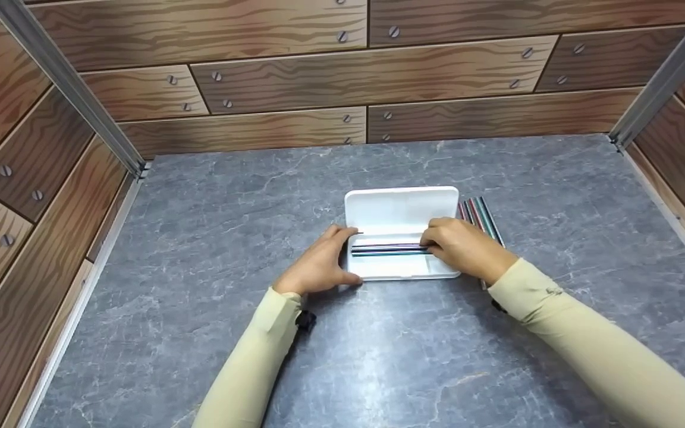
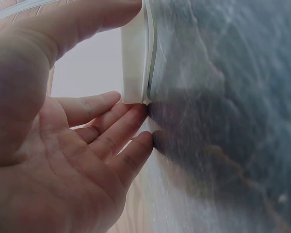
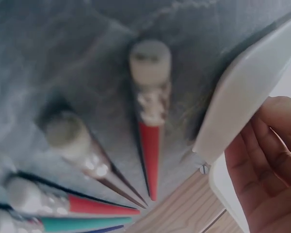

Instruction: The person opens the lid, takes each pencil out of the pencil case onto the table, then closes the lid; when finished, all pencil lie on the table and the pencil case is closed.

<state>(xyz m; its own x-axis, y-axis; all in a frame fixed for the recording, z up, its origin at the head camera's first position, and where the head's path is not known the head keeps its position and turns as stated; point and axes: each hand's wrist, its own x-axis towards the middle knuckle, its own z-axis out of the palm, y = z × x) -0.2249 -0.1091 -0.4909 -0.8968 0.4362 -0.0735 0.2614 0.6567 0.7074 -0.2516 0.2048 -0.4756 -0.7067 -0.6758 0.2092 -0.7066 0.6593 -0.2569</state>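
A white pencil case [image 1: 402,208] lies opened on the table, its lid tipped up at the back. Several dark, blue and green pencils [image 1: 381,251] lie lengthwise inside it. My left hand [image 1: 317,264] holds the case's left end, thumb at the front corner and fingers at the rear; in the left wrist view those fingers touch the case wall [image 2: 134,63]. Over the right end, my right hand [image 1: 464,245] reaches into the case, curled fingertips pinching the pencils' right ends. How many it pinches is hidden. The right wrist view shows the palm [image 3: 262,179] beside the case's side.
Just right of the case, more pencils [image 1: 483,215] lie on the table, partly under my right forearm; eraser tips show on a red pencil [image 3: 150,150] and others. The grey marbled table [image 1: 229,208] is bounded by wood-patterned walls [image 1: 295,86] with metal corner posts.
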